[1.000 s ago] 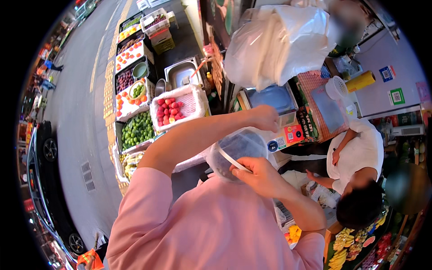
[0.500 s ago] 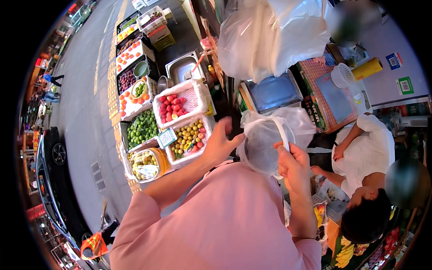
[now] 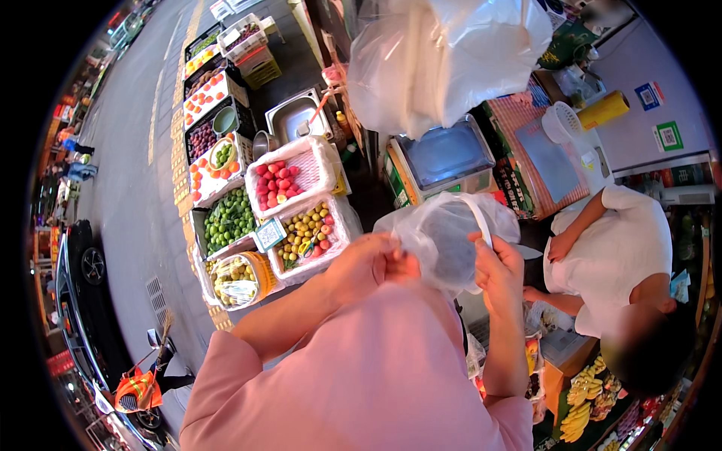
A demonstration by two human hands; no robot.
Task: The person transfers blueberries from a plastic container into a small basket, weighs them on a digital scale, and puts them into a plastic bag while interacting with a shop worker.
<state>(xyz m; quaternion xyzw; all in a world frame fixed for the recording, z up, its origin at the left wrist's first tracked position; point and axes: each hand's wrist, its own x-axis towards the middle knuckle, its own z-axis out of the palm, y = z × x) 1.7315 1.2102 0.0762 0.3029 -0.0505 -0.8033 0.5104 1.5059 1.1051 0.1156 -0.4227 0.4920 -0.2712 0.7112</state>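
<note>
A thin, see-through plastic bag (image 3: pixel 445 244) hangs in front of my chest, its mouth spread toward me. A white curved rim or hoop (image 3: pixel 478 216) runs along its right side; whether it belongs to a basket or a strainer is hard to make out. My right hand (image 3: pixel 498 272) grips this white rim with thumb and fingers. At the bag's left edge, the bent fingers of my left hand (image 3: pixel 376 261) are closed on the plastic.
Crates of fruit stand to the left, including red fruit (image 3: pixel 278 184), yellow-brown fruit (image 3: pixel 304 233) and green fruit (image 3: pixel 229 224). A lidded clear bin (image 3: pixel 444 154) sits ahead, below hanging plastic bags (image 3: pixel 451 64). A person in white (image 3: pixel 613 252) is close on my right.
My left hand, spread beside the bag before, has closed on its left edge. The bag's left side is pulled outward. My right hand still grips the rim.
</note>
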